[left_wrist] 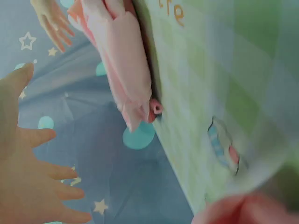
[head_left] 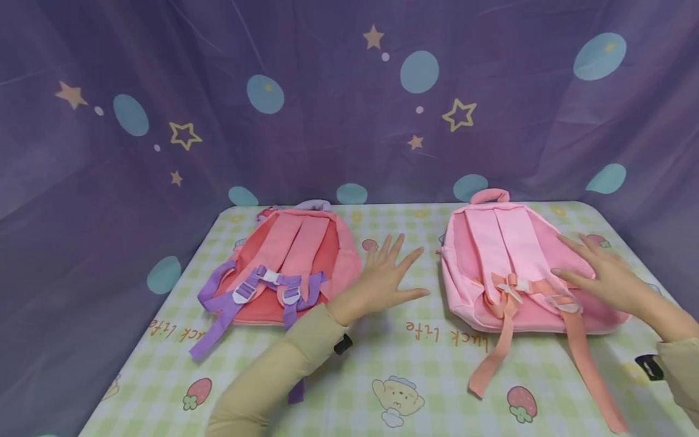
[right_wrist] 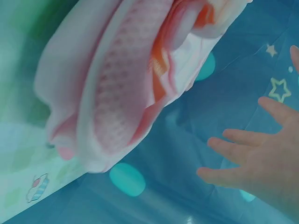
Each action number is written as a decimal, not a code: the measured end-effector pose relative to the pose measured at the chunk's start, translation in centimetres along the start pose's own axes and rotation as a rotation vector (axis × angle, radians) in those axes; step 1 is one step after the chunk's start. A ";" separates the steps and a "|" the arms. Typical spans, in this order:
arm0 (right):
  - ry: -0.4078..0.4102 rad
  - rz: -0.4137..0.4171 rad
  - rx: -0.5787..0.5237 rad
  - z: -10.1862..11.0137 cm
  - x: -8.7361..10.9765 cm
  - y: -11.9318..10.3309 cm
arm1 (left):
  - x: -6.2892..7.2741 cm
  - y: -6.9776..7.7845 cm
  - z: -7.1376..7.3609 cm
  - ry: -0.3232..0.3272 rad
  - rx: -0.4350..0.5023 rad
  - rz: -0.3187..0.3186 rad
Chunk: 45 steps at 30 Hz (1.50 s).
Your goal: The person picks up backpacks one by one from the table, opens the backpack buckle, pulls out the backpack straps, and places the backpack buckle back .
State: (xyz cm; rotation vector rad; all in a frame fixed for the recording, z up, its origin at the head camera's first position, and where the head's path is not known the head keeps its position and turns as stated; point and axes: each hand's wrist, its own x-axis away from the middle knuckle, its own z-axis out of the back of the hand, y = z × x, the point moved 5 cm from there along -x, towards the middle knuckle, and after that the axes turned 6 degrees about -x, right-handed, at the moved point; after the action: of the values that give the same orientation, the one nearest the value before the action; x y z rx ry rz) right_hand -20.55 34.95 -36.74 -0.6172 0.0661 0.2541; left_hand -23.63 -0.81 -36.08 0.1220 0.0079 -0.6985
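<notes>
Two small backpacks lie with their strap sides up. The coral-pink backpack (head_left: 344,255) with purple webbing and white buckles is on the left; the light pink backpack (head_left: 459,279) with orange webbing is on the right. My left hand (head_left: 382,282) hovers between them, nearer the coral one, its fingers spread and holding nothing. Over the right side of the light pink backpack is my right hand (head_left: 614,279), fingers apart and nothing gripped. In the right wrist view, that hand (right_wrist: 259,156) appears apart from the light pink backpack (right_wrist: 121,84).
A green-checked cloth (head_left: 322,388) with strawberry and bear prints covers the table. Behind and at the left hangs a purple curtain (head_left: 338,145) with stars and blue ovals. Loose purple and orange strap ends (head_left: 595,376) trail toward the table's front.
</notes>
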 end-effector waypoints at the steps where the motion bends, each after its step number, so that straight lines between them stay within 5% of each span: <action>1: 0.003 -0.008 -0.009 0.1 0.0 0.3 | -0.2 0.2 -0.2 -0.005 0.006 -0.004; 15: 0.030 -0.049 -0.080 0.9 0.9 4.0 | -2.2 3.1 -1.8 -0.018 0.085 -0.079; 28: -0.009 -0.174 -0.007 1.4 1.3 6.0 | -3.2 6.7 -3.5 -0.013 0.106 -0.201; 36: -0.087 -0.213 -0.036 0.9 1.3 7.3 | -3.8 7.7 -4.6 -0.067 0.145 -0.196; 45: -0.105 -0.222 0.055 0.4 1.2 7.4 | -4.1 8.1 -5.5 -0.112 0.116 -0.175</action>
State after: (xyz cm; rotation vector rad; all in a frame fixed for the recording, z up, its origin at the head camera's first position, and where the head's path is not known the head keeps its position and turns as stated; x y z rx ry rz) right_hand -21.34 41.30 -40.73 -0.5504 -0.0959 0.0691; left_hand -21.44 8.59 -40.48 0.1946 -0.1303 -0.8798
